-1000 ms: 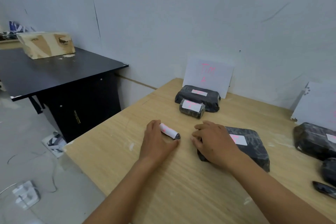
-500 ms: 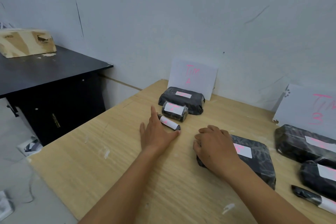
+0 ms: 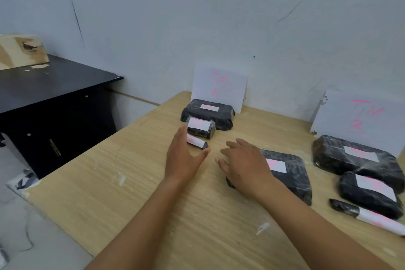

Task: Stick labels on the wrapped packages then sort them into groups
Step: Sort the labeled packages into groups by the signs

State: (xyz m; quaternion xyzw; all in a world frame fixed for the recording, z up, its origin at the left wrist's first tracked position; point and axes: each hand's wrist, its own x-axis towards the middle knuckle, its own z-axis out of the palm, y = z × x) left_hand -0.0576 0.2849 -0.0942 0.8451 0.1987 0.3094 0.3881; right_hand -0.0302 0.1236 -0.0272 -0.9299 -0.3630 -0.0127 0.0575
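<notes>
Two released grips mid-frame: left grip (image 3: 184,158), fingers straight, beside a slim paper-labelled cylinder (image 3: 197,142); right grip (image 3: 245,166) spread loosely over a flat, crinkly black-film package (image 3: 289,173), centre-right of the wood-grain worktop (image 3: 131,182).

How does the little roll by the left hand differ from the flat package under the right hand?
The little roll is thin and tube-shaped; the flat package is broad and slab-like. The roll's white label wraps around it; the package's sits flat on top. Both are black-wrapped with pink-marked labels.
</notes>
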